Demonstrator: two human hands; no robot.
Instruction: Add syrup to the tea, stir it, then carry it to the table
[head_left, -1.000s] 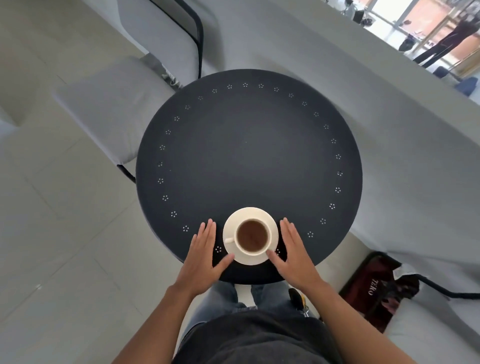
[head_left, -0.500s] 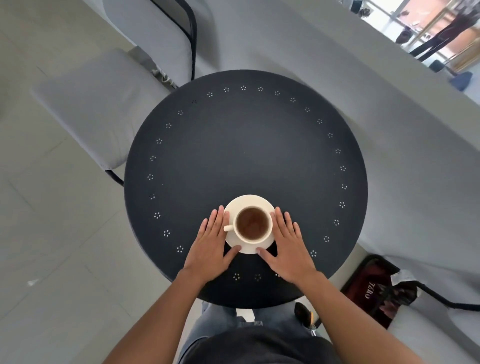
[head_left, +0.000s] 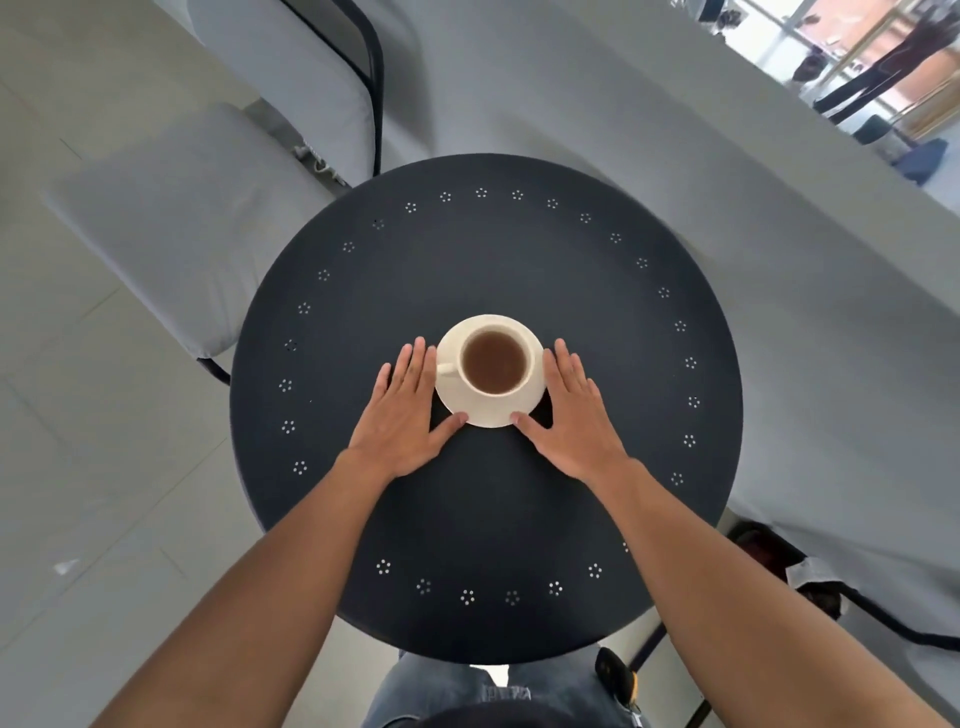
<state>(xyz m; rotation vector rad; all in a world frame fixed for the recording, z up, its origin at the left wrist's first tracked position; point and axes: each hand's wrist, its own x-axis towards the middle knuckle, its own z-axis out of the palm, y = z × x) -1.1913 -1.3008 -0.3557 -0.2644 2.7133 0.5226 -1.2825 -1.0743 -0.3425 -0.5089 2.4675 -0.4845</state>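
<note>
A cream cup of brown tea (head_left: 493, 362) stands on a cream saucer (head_left: 480, 413) near the middle of a round black table (head_left: 519, 260). The cup's handle points left. My left hand (head_left: 402, 415) lies flat on the table against the saucer's left side, its thumb touching the saucer's near rim. On the saucer's right side my right hand (head_left: 574, 415) lies flat in the same way, thumb at the near rim. The fingers of both hands are spread. No syrup or spoon is in view.
A grey cushioned chair (head_left: 182, 234) with a black frame stands at the table's far left. A long grey surface (head_left: 779, 260) runs along the right. A dark red bag (head_left: 769, 551) lies on the floor at the lower right.
The cup and saucer have slid from the table's near edge toward its middle, with both hands staying flat at the saucer's sides. My arms now reach farther over the table.
</note>
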